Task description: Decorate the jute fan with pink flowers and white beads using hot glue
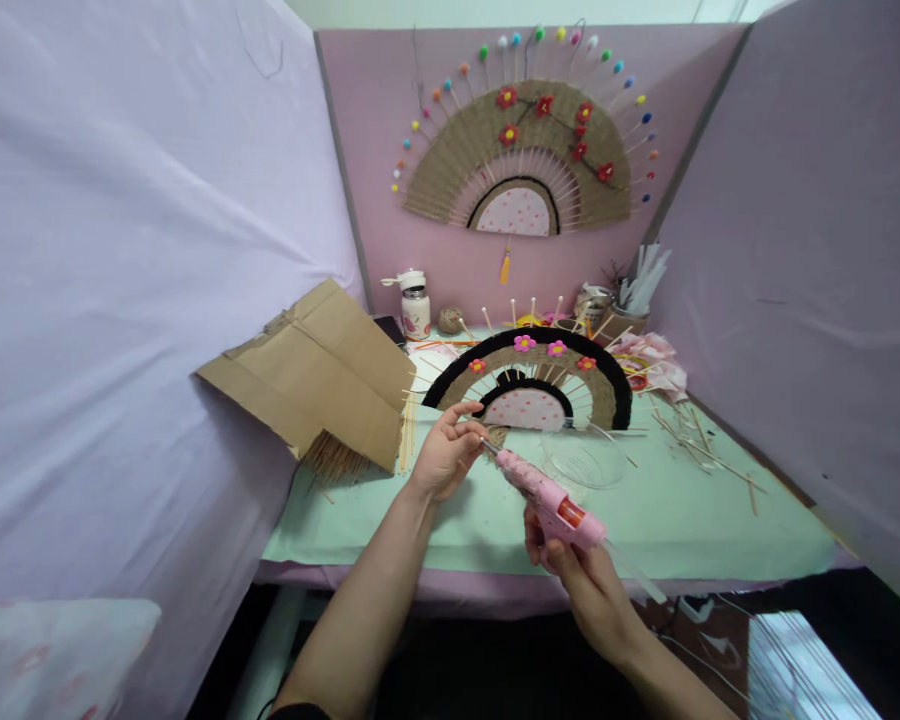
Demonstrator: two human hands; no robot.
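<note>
My right hand (586, 578) grips a pink hot glue gun (532, 482) by its handle, and a clear glue stick (636, 570) sticks out of the back. The nozzle points up and left, right at the fingertips of my left hand (444, 458). Thumb and forefinger of that hand pinch together; whatever is between them is too small to make out. Just beyond stands a half-round fan (621, 385) with a black rim, a twine-coloured band, pink and orange flowers, and sticks with pale tips along its top. A clear plastic dish (598, 476) lies in front of it.
Brown cardboard (330, 360) leans at the left over a bundle of thin sticks (334, 462). Loose sticks (694, 440) lie at the right. A bottle (415, 312) and a twine ball (450, 320) stand behind. A larger decorated fan (435, 180) hangs on the back wall.
</note>
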